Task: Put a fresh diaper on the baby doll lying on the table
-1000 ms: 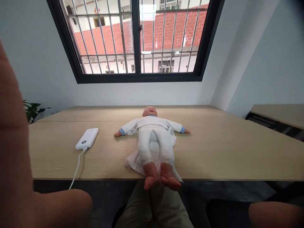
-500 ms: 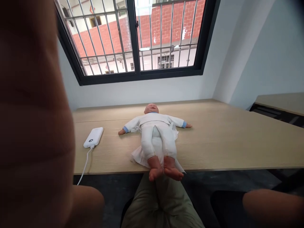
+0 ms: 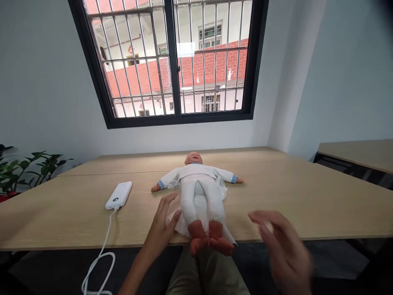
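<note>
While my left grip sits open, fingers spread, its thumb edge is right at the hem of the white gown on the baby doll. Can't confirm actual contact there. Right grip is also open, fingers apart, blurred, out past the doll's legs on the right side, over the front edge of the table and not touching the doll.

Doll lies on its back on the table, arms out, head toward the window, feet over the front edge above my trousers. Power bank is on the table, left of the doll and well clear of it. Its white cable runs off the edge and loops below. Green plant is off to the far left, second table far right.
</note>
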{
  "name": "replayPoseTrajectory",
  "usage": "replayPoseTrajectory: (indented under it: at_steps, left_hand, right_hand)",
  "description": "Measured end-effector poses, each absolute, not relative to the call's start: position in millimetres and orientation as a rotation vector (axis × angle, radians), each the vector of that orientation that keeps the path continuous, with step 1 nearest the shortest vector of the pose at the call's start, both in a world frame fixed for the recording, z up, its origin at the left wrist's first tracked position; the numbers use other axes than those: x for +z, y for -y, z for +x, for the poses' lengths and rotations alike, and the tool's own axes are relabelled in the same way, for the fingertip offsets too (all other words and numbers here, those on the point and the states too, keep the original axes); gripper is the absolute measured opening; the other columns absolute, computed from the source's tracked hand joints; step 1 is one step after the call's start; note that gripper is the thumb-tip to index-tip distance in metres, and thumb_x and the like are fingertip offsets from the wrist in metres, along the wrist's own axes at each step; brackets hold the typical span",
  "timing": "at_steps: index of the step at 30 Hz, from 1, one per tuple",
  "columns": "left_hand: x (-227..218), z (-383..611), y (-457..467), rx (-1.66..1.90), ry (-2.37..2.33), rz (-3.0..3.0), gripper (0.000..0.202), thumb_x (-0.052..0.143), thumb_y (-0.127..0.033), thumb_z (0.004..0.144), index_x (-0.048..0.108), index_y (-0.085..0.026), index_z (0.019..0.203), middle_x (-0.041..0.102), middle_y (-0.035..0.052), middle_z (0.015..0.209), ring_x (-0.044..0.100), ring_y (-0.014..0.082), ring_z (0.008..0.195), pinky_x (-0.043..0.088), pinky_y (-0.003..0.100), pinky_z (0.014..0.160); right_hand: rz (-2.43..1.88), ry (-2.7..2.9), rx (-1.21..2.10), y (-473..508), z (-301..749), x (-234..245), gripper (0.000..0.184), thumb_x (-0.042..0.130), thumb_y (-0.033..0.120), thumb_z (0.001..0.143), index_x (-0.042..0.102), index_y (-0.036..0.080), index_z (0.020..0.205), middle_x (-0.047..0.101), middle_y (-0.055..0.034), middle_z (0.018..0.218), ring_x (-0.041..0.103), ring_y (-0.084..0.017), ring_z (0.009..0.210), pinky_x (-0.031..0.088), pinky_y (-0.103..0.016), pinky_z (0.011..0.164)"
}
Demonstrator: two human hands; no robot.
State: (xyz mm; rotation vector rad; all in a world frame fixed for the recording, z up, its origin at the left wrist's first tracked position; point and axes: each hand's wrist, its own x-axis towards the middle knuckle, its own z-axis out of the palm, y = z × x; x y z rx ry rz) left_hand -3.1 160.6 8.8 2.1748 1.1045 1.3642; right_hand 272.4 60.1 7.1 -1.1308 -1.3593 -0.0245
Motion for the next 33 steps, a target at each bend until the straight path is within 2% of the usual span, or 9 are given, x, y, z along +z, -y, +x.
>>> replayPoseTrajectory:
  at_steps: [8,13,16,19,21,25,27,30,33]
  left_hand:
    - [15.0,16.6,-217.9,0.75,-1.157,3.004,0.092,0.034,0.014,0.072,0.04,-0.049,0.139,0.014,-0.0021,0.16,0.01,0.0306,0.148,0.022,0.061,0.116]
    - [-20.5,14.4,-233.1,0.961,-1.12,3.158,0.074,0.037,0.002,0.085,0.038,-0.047,0.141,0.018,-0.0003,0.159,0.029,0.0302,0.143,0.042,0.052,0.108]
    - [-44.2,2.5,-255.3,1.144,-0.946,3.223,0.066,0.041,-0.006,0.085,0.043,-0.042,0.141,0.018,0.0016,0.159,0.037,0.0301,0.139,0.048,0.046,0.103]
    - [-53.4,-4.3,-268.0,1.235,-0.833,3.291,0.068,0.042,-0.008,0.081,0.043,-0.038,0.142,0.021,0.0025,0.159,0.039,0.0306,0.138,0.048,0.044,0.103]
    - [-51.6,-5.1,-260.7,1.275,-0.785,3.339,0.07,0.042,-0.009,0.08,0.04,-0.038,0.144,0.024,0.002,0.158,0.039,0.0311,0.137,0.046,0.045,0.104]
    - [-39.9,-3.4,-223.2,1.233,-0.787,3.316,0.069,0.04,-0.012,0.083,0.033,-0.036,0.147,0.029,0.0037,0.156,0.036,0.0319,0.139,0.046,0.051,0.103]
    - [-36.1,-4.0,-207.7,1.231,-0.756,3.329,0.065,0.043,-0.019,0.085,0.033,-0.035,0.147,0.029,0.0059,0.155,0.038,0.0332,0.137,0.05,0.052,0.096]
    - [-39.6,-6.3,-198.9,1.286,-0.747,3.374,0.06,0.047,-0.025,0.086,0.037,-0.036,0.144,0.032,0.0066,0.154,0.044,0.0342,0.131,0.054,0.052,0.087]
    - [-52.2,-5.0,-200.6,1.361,-0.748,3.377,0.061,0.045,-0.023,0.084,0.039,-0.039,0.143,0.032,0.0049,0.154,0.045,0.0335,0.131,0.055,0.051,0.085]
  right_hand:
    - [-1.369,1.788,0.188,-147.5,287.2,-17.1,0.03,0.044,0.032,0.088,0.065,0.017,0.104,0.064,-0.0096,0.108,0.056,-0.025,0.106,0.041,-0.046,0.098]
    - [-1.311,1.645,0.364,-129.0,282.4,-18.9,0.035,0.046,0.033,0.086,0.062,0.016,0.112,0.064,-0.0122,0.11,0.058,-0.025,0.106,0.044,-0.046,0.098]
    - [-1.099,1.109,0.654,-114.3,321.7,8.9,0.055,0.06,0.036,0.079,0.047,0.019,0.131,0.066,-0.0038,0.088,0.062,-0.014,0.068,0.055,-0.035,0.079]
    - [-0.702,0.296,0.509,-83.6,390.3,49.8,0.043,0.059,0.024,0.078,0.05,0.019,0.121,0.064,0.0025,0.084,0.042,-0.002,0.043,0.053,-0.018,0.059]
    - [-0.515,-0.004,0.225,-59.4,430.8,72.1,0.04,0.047,0.012,0.081,0.049,0.018,0.121,0.064,0.0043,0.086,0.029,0.001,0.039,0.053,-0.013,0.062]
    - [-0.515,0.045,-0.151,-24.7,468.8,88.0,0.081,0.037,0.008,0.081,0.001,0.03,0.151,0.065,-0.001,0.111,0.034,-0.001,0.04,0.059,-0.025,0.07]
    - [-0.563,0.116,-0.238,-15.3,472.2,86.4,0.086,0.038,0.009,0.082,-0.008,0.029,0.152,0.065,-0.0033,0.114,0.036,-0.001,0.041,0.058,-0.027,0.074]
    - [-0.678,0.219,-0.124,-13.0,468.2,77.4,0.074,0.047,0.019,0.083,0.02,0.024,0.152,0.067,-0.0041,0.103,0.034,-0.001,0.039,0.058,-0.024,0.067]
    - [-0.974,0.405,0.294,-28.3,447.0,56.5,0.061,0.062,0.033,0.076,0.051,0.017,0.134,0.068,-0.0054,0.093,0.04,-0.002,0.04,0.054,-0.021,0.052]
